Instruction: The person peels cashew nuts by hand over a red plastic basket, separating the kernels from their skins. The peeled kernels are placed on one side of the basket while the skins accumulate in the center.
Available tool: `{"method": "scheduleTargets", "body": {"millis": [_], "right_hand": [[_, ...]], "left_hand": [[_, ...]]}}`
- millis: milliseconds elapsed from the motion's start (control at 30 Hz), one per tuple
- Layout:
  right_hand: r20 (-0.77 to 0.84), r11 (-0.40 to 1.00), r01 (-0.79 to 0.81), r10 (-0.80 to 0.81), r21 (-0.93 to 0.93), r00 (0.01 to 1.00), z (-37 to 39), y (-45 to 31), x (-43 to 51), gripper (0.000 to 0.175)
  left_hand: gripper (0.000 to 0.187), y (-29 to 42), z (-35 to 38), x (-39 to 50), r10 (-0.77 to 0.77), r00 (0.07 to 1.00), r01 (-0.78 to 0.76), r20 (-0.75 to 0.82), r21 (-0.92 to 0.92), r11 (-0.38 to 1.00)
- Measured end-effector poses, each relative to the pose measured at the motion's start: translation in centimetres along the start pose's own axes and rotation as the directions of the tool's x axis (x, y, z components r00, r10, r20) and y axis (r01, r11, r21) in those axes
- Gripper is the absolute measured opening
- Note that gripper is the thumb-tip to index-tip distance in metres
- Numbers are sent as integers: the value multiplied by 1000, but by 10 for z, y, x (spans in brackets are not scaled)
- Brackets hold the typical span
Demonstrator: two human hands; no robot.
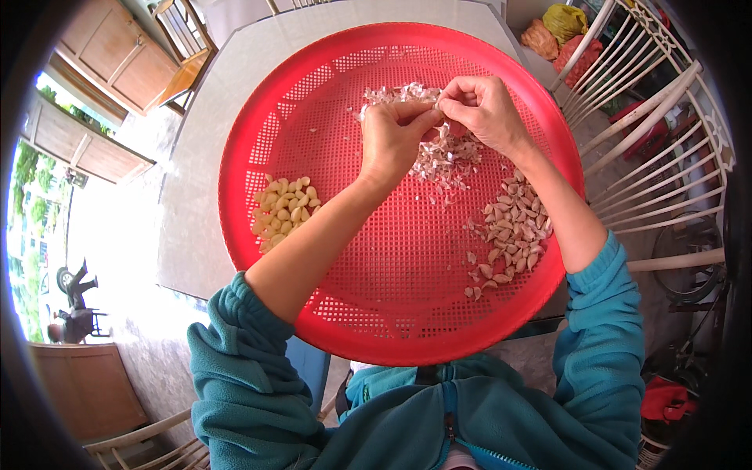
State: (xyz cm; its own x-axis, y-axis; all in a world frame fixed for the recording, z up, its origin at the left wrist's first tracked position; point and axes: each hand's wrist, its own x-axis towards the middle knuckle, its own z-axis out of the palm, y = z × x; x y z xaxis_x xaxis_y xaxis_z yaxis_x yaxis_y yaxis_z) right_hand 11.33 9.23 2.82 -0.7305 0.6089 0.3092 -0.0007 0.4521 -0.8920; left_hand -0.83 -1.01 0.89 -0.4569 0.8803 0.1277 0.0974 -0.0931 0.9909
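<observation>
My left hand (395, 132) and my right hand (483, 111) meet fingertip to fingertip over a round red plastic mesh tray (399, 352). Pinched between them is something small, mostly hidden by the fingers, probably a garlic clove. Papery garlic skins (449, 161) lie heaped under and behind both hands. Peeled pale garlic cloves (285, 208) form a pile at the tray's left side, partly behind my left forearm. Unpeeled garlic cloves (514, 229) are piled at the right side, near my right forearm, with a few strays below.
The tray rests on a grey table (194, 194) and overhangs its near edge. A white metal-barred chair (658, 135) stands at the right, a wooden chair (188, 73) at the upper left. Bags (565, 23) lie at the upper right. A person (73, 323) is far off at the left.
</observation>
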Motion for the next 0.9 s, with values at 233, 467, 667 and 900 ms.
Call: {"method": "scheduleTargets", "body": {"millis": [233,467,667,900], "right_hand": [[1,989,125,-126,-79,992,0,2,0,10],[24,996,20,-22,86,999,0,1,-1,7],[10,996,-32,31,88,999,-1,-4,-1,9],[-7,994,72,-73,-84,997,2,5,0,8]], "left_hand": [[14,1,1,-1,10,1000,-10,-20,-36,999],[16,2,0,-2,-8,1000,9,17,-62,998],[13,1,3,-1,22,999,-25,-33,-100,995],[14,3,1,-3,60,998,-59,-17,81,995]]}}
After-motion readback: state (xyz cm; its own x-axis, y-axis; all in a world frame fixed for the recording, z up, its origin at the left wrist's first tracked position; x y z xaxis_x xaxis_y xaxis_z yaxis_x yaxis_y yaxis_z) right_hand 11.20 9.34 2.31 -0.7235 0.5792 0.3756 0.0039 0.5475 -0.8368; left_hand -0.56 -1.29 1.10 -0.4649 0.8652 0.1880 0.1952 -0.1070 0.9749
